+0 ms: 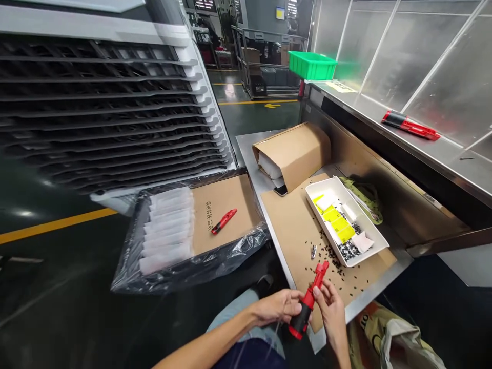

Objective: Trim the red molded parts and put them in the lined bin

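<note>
Red-and-black handheld tool [306, 305] held upright, left hand [277, 307] closed around lower body, right hand [331, 307] pinching upper end, over cardboard sheet [292, 230] on the bench [369, 292]; many black screws [330, 259] lying scattered, more parts remaining in white tray [321, 220].

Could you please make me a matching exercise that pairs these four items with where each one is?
Items:
1. green plastic crate
2. white tray
3. small red tool
4. upright red-and-black tool

Places:
A. left hand and right hand
B. cardboard sheet on the steel shelf
C. far end of the steel counter
D. cardboard on the plastic-wrapped stack

Pairs: 1C, 2B, 3D, 4A
</note>
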Motion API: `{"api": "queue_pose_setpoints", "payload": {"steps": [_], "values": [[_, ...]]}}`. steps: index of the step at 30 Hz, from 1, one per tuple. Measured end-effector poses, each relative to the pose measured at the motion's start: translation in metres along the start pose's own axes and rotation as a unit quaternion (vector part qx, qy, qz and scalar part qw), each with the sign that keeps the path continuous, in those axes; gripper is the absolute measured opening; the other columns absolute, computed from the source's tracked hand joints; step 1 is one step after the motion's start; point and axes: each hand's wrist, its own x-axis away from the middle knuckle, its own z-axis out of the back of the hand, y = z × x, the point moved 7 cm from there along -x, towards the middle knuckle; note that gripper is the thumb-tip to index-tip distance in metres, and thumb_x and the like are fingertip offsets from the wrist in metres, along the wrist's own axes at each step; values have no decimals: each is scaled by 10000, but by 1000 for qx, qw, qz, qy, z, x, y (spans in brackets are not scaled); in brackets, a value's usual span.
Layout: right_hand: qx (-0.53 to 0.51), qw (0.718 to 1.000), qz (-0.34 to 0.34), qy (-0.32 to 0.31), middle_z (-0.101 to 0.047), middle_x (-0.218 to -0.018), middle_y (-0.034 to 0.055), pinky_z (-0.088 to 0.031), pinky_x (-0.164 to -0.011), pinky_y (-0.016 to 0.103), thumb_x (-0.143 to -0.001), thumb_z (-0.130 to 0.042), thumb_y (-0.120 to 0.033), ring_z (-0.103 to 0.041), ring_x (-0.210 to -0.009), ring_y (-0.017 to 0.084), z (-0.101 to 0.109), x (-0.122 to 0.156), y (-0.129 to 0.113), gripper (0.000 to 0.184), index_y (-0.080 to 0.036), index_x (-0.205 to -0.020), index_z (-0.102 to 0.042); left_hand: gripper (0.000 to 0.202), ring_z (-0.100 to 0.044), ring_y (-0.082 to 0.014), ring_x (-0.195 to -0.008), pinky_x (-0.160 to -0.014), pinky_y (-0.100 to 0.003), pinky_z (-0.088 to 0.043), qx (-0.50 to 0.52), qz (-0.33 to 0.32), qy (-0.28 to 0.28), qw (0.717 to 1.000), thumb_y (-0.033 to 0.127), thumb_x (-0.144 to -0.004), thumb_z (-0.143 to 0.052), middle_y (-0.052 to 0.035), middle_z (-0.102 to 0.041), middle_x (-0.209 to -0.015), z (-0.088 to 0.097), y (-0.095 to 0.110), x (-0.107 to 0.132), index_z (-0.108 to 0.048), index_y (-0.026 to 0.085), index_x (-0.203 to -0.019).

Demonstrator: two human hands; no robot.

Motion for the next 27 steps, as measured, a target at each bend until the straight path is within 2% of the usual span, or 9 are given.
{"api": "queue_pose_setpoints", "payload": {"steps": [2, 5, 8, 10, 12, 15, 20, 27], "values": [[17, 1000, 3, -2, -755, -1061, 134, -554, -901, 383, -709, -778, -573, -706, -1014, 274, -6, -5, -13, 568, -156, -1085, -696, 814, -693, -218, -867, -817, -348, -515, 24, -21, -9, 999, 638, -557, -882, -98, -730, -993, 3, 15, 3, -638, 157, -1168], [82, 992, 57, 75, -692, -1217, 140, -490, -994, 403, -710, -745, -613, -614, -1176, 292, 5, -7, -35, 589, -173, -1101, -727, 807, -682, -243, -1013, -902, -368, -505, 53, -77, 21, 995, 586, -634, -868, -117, -697, -1153, 15, 38, 2, -587, 190, -1279], [162, 975, 85, 128, -670, -1097, 115, -508, -874, 359, -734, -718, -618, -619, -1042, 265, 10, 1, -49, 512, -189, -1009, -771, 758, -620, -273, -1173, -1028, -412, -449, 69, -133, 79, 986, 536, -674, -864, -121, -652, -1279, 33, 60, -3, -568, 217, -1295], [195, 966, 95, 141, -624, -951, 78, -495, -771, 318, -764, -700, -606, -602, -904, 226, 0, 8, -55, 453, -201, -949, -785, 743, -576, -301, -1245, -1115, -461, -379, 64, -164, 117, 978, 531, -664, -871, -125, -665, -1275, 45, 75, -5, -585, 213, -1270], [202, 961, 104, 160, -574, -867, 48, -469, -726, 300, -787, -682, -600, -566, -825, 201, -17, 12, -61, 424, -209, -912, -787, 742, -548, -323, -1287, -1175, -504, -306, 42, -183, 127, 974, 541, -665, -864, -130, -679, -1270, 52, 93, -6, -594, 211, -1272], [169, 963, 99, 187, -567, -827, 33, -449, -710, 293, -807, -662, -606, -538, -769, 183, -47, 7, -68, 428, -205, -893, -784, 707, -527, -330, -1325, -1218, -536, -238, 1, -193, 97, 976, 558, -717, -817, -132, -671, -1305, 55, 122, -6, -591, 221, -1296], [95, 972, 74, 204, -631, -835, 44, -439, -703, 284, -778, -692, -611, -561, -786, 188, -83, -15, -79, 428, -194, -817, -782, 699, -494, -346, -1359, -1217, -567, -241, -39, -182, 34, 982, 604, -723, -786, -134, -652, -1332, 65, 161, -9, -594, 224, -1277], [44, 972, 65, 224, -575, -747, 10, -435, -710, 276, -732, -741, -588, -516, -741, 167, -119, -36, -82, 403, -189, -769, -779, 660, -493, -331, -1359, -1207, -545, -280, -67, -184, -52, 979, 607, -764, -746, -117, -659, -1311, 80, 186, -19, -584, 232, -1283]]}}
